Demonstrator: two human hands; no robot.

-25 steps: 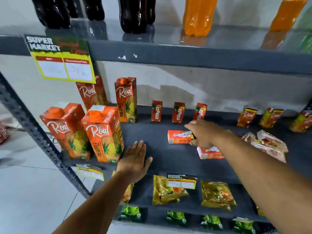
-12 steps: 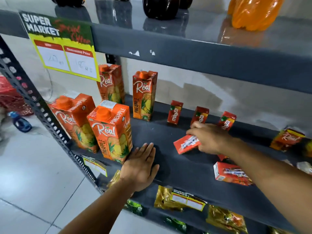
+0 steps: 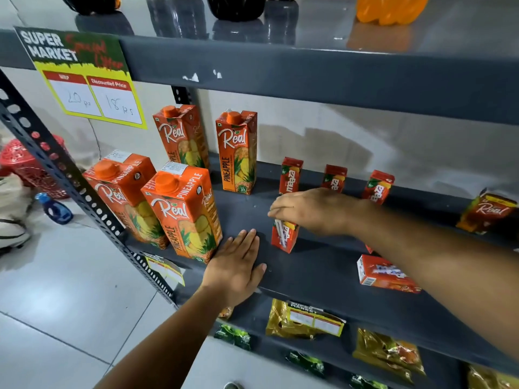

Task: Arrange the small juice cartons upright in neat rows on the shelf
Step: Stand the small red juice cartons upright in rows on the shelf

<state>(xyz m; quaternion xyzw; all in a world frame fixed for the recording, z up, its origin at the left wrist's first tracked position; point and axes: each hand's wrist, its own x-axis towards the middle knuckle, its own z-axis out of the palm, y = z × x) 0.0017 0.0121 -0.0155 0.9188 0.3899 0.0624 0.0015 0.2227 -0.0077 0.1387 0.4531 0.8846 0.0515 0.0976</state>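
A: Nearest first, then. Left hand (image 3: 236, 272) lies flat on the front of the dark shelf (image 3: 314, 279), palm down, fingers straight and close together, holding nothing. It rests just beside the front large pineapple carton (image 3: 184, 211).

B: Noted. And the right?

A: Right hand (image 3: 314, 210) reaches in from the right, fingers closed from above on the top of a small red carton (image 3: 284, 237). That carton stands upright, or nearly so, in the middle of the shelf, in front of the back row. Whether its base is fully down I cannot tell.

B: Anything left lying?

A: Yes. One small carton (image 3: 386, 273) lies on its side near the front edge, right of the held one. A red corner shows under the right forearm; possibly another, mostly hidden.

B: Back row?

A: Three small cartons upright along the wall: one (image 3: 290, 175), a second (image 3: 334, 178), a third (image 3: 377, 186), spaced apart. Far right, a different small carton (image 3: 488, 213), blurred.

B: Progress?

A: My reading: back row done, second row just starting. At least one carton to stand, maybe more.
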